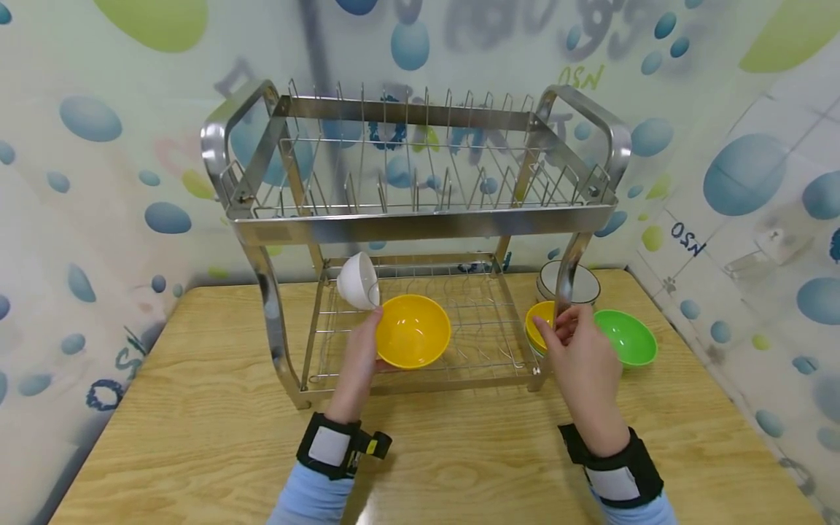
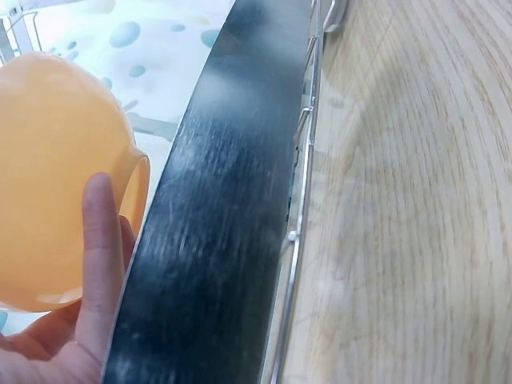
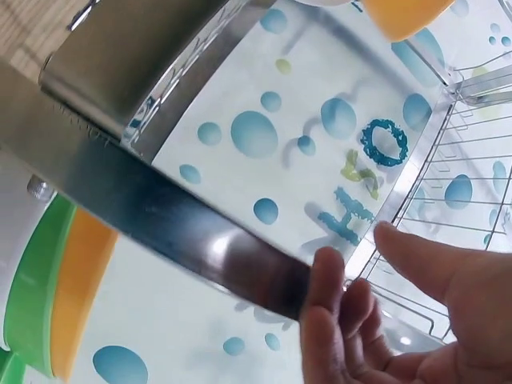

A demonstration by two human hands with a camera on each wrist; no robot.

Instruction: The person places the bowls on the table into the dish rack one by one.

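Observation:
My left hand (image 1: 357, 350) grips a yellow bowl (image 1: 413, 332) by its left side, its inside facing me, at the lower tier of a metal two-tier dish rack (image 1: 420, 227). In the left wrist view the fingers (image 2: 100, 240) lie along the bowl's outer wall, beside the rack's flat metal bar (image 2: 208, 192). Just behind that hand, a small white bowl (image 1: 357, 281) leans on its side in the lower tier. My right hand (image 1: 587, 364) holds the rack's right front leg (image 1: 569, 273), its curled fingers (image 3: 326, 292) against the metal.
Right of the rack stand another yellow bowl (image 1: 539, 324), a green bowl (image 1: 626, 339) and a white dark-rimmed bowl (image 1: 584, 284). Upright wires line the upper tier. The wooden table (image 1: 459, 459) meets patterned walls at the back and right.

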